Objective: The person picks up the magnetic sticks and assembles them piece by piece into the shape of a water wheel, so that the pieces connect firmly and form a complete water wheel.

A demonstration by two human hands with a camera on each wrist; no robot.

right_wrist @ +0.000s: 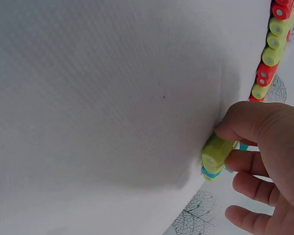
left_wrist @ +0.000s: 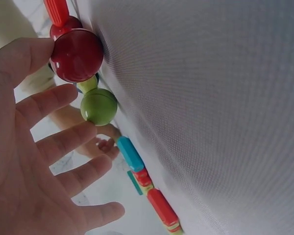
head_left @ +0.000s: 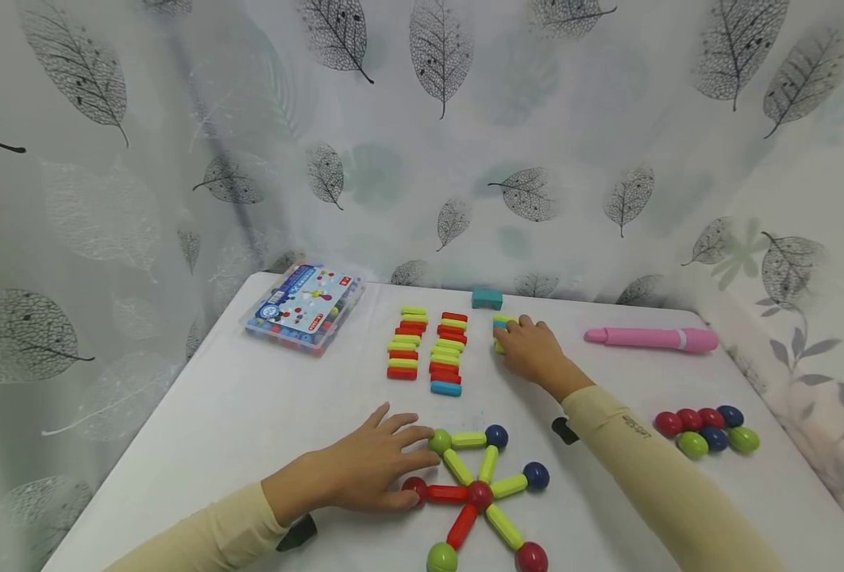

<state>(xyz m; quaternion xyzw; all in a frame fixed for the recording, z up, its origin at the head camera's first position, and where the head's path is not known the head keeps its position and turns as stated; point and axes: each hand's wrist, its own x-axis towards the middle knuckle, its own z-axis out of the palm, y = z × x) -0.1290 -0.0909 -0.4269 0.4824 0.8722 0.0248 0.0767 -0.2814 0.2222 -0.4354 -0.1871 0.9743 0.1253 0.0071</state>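
A star-shaped build of yellow-green and red magnetic rods lies on the table, joined at a red centre ball (head_left: 479, 496). My left hand (head_left: 375, 465) rests at its left side with fingers spread. The thumb is at a red ball (left_wrist: 78, 55), and a fingertip reaches the green ball (left_wrist: 99, 106). Farther back, my right hand (head_left: 533, 353) pinches a yellow-green rod (right_wrist: 218, 151) between thumb and index finger, at the near end of a short row. A blue rod (right_wrist: 211, 173) shows just behind it; the hand hides part of this row.
Two columns of rods, the left (head_left: 403, 343) and right (head_left: 448, 355), lie mid-table. A boxed set (head_left: 304, 307) sits at the back left and a teal block (head_left: 487, 299) at the back edge. On the right are a pink pen-like stick (head_left: 650, 338) and several loose balls (head_left: 713, 438).
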